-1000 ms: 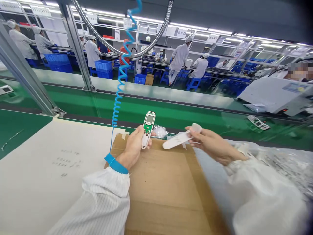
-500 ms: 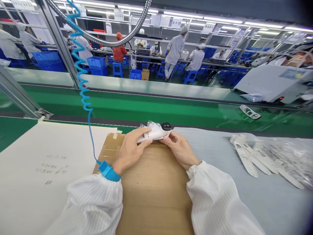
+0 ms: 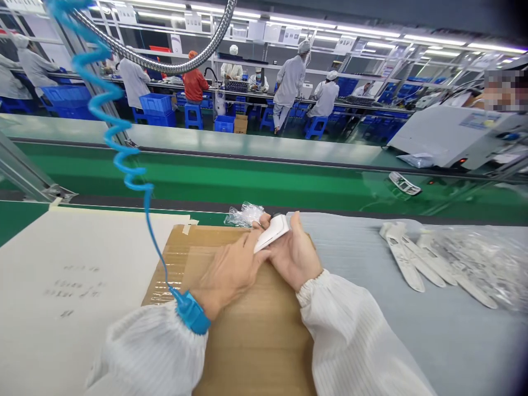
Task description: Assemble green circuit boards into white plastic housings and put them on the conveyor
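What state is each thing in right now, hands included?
White handset: held, tilted
Left hand: closed on the handset
Right hand: at the handset, thumb raised, fingers mostly hidden
Wrist strap: worn behind the left hand
Blue cord: attached to strap, coiled higher up
Clear plastic: crumpled
Cardboard: flat
Pale shells: lying on grey mat
Machine light: lit red
Ceiling lights: lit

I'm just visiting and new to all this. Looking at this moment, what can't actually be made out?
All in the head view:
1. Much of the white device: the left hand and right hand cover it.
2. The handwriting on the white sheet: too small and blurred to read.
3. The contents of the clear plastic: hidden by creases and glare.
4. The metal hose's upper end: cut off by the top edge.
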`<state>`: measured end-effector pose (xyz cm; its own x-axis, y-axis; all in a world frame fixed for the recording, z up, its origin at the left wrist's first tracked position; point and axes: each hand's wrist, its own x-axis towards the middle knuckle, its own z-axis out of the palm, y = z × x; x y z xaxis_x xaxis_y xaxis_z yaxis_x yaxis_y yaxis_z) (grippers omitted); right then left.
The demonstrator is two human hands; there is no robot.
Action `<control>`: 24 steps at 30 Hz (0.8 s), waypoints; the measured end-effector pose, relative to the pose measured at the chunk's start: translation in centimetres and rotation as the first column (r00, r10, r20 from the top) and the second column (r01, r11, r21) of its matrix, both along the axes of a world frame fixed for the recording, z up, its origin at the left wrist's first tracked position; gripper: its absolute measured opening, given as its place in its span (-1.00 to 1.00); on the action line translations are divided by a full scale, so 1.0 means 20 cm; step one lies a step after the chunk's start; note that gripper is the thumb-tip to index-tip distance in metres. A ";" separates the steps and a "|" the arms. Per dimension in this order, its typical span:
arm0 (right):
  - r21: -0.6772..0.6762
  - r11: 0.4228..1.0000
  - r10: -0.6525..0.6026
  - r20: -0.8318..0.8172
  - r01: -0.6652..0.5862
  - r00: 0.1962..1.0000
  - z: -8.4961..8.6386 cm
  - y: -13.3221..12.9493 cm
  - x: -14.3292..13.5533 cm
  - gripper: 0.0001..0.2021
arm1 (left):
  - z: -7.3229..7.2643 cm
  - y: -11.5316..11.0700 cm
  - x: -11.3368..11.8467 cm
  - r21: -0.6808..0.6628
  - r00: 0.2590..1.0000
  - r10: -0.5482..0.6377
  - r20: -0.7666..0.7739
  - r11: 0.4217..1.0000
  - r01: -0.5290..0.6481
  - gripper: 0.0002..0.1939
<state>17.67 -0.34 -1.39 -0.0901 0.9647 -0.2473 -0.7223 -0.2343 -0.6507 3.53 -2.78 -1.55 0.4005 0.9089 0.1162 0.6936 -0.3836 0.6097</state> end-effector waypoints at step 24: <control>0.131 0.969 0.206 0.053 -0.212 0.977 -0.05 -0.09 -0.12 -0.74 | -0.04 0.01 -0.03 0.480 0.989 0.083 0.121 0.867 -0.131 -0.57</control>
<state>15.34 -2.10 -2.32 -0.2862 0.9501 -0.1237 -0.6398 -0.2857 -0.7135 2.96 -2.51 -2.30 0.2690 0.7647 0.5856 0.6968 -0.5742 0.4298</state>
